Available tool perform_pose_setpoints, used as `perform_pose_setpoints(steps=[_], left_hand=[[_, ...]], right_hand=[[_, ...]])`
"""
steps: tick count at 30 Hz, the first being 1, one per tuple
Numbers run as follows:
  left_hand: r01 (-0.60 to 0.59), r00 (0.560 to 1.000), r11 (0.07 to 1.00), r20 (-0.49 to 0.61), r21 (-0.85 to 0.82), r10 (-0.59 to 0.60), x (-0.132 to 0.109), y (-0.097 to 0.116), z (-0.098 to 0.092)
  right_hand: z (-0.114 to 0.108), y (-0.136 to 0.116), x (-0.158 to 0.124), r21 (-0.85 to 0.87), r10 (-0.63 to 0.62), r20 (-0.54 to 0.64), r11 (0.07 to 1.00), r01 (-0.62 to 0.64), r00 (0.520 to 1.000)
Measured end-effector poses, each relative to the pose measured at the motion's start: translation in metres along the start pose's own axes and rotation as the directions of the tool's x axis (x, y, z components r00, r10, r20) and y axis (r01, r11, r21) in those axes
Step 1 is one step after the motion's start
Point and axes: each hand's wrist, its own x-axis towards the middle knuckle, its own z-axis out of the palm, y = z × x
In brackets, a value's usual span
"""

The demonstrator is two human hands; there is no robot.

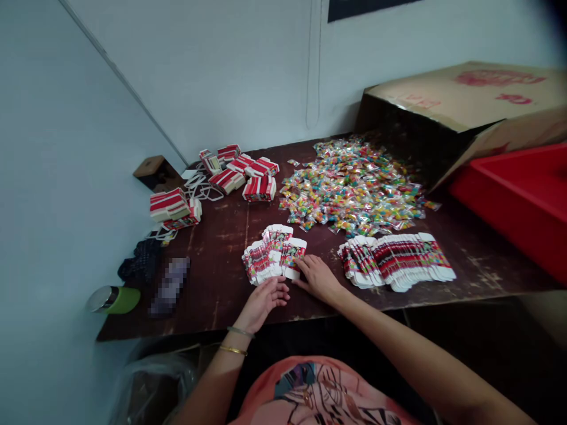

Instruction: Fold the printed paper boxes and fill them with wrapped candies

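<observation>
A fanned stack of flat printed red-and-white card packets (271,254) lies on the dark wooden table (221,277) near its front edge. My left hand (264,300) rests just below that stack, fingers spread and touching its lower edge. My right hand (316,277) lies flat beside the stack's right end, fingertips on the nearest card. A second, longer fan of the same cards (396,261) lies to the right of my right hand. Behind both fans is a big heap of small colourful sweet sachets (349,186).
Bundles of red-and-white packets (234,171) and loose rubber bands sit at the back left. An open cardboard box (447,112) lies on its side at the back right, next to a red tray (518,200). A green bottle (114,299) lies at the left edge.
</observation>
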Motion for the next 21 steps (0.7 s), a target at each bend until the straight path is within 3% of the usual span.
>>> perform_pose_setpoints(steps=[3,7,9,12,14,16,18,21], left_hand=[[-0.004,1.0,0.999,-0.011,0.053,0.005,-0.004,-0.005,-0.003],[0.002,0.999,0.996,-0.045,0.093,0.002,-0.01,-0.007,0.001],[0.077,0.997,0.997,0.026,0.009,-0.078,-0.013,-0.006,0.006],[0.184,0.973,0.981,0.153,-0.059,-0.173,-0.015,-0.007,0.02],[0.163,0.976,0.987,0.147,-0.004,-0.161,-0.016,-0.012,0.031],[0.137,0.981,0.986,0.123,0.097,-0.149,-0.017,-0.019,0.042],[0.129,0.982,0.97,0.112,0.204,-0.154,-0.018,-0.026,0.051],[0.164,0.971,0.943,0.12,0.29,-0.206,-0.021,-0.029,0.06]], right_hand=[[0.004,-0.004,-0.023,0.023,0.004,-0.09,1.0,-0.002,0.996],[-0.002,-0.012,-0.041,0.061,-0.059,-0.113,0.996,0.066,0.992],[-0.012,-0.022,-0.055,0.128,-0.159,-0.154,0.975,0.18,0.975],[-0.028,-0.037,-0.076,0.291,-0.341,-0.218,0.872,0.394,0.914],[-0.036,-0.04,-0.082,0.366,-0.257,-0.258,0.866,0.34,0.931],[-0.041,-0.037,-0.08,0.408,-0.046,-0.278,0.898,0.162,0.959],[-0.045,-0.03,-0.074,0.46,0.088,-0.26,0.887,0.043,0.962],[-0.048,-0.026,-0.071,0.549,0.108,-0.217,0.835,0.03,0.97]])
